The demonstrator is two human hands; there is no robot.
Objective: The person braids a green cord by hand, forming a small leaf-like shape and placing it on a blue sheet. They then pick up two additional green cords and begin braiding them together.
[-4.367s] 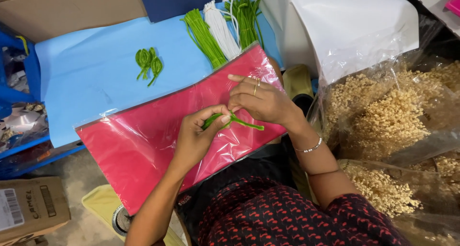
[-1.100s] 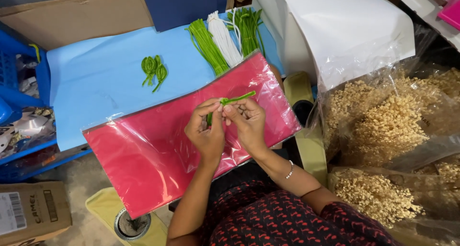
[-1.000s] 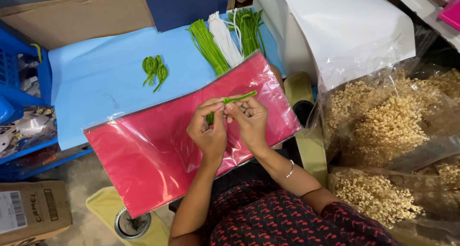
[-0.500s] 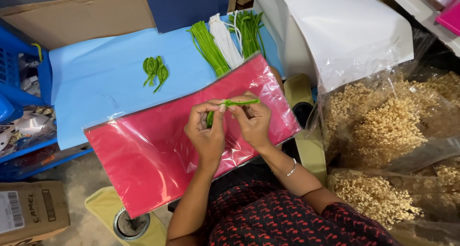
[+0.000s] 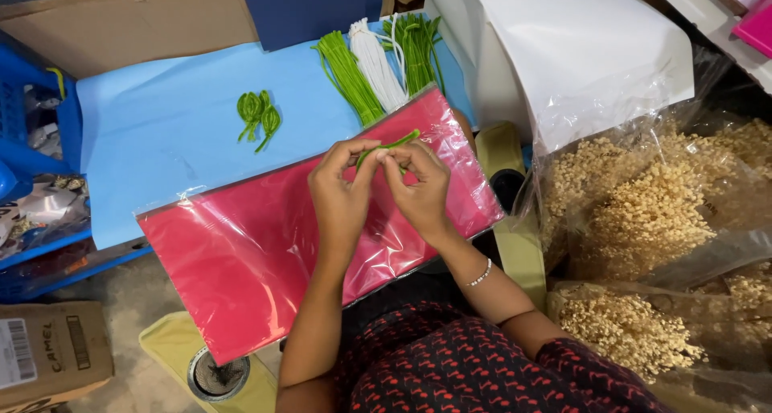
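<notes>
Above the red sheet (image 5: pixel 265 252), both hands' fingers (image 5: pixel 366 152) pinch a green stem (image 5: pixel 396 142), its middle hidden.

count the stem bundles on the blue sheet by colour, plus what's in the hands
Green stem bundles: 2
White stem bundles: 1
Looped green pieces, one small cluster: 1
Green stem held between left hand and right hand: 1
Total: 5

Bright even light, soft shadows; glare on pink plastic sheet (image 5: pixel 241 252); edges perhaps stretched.
</notes>
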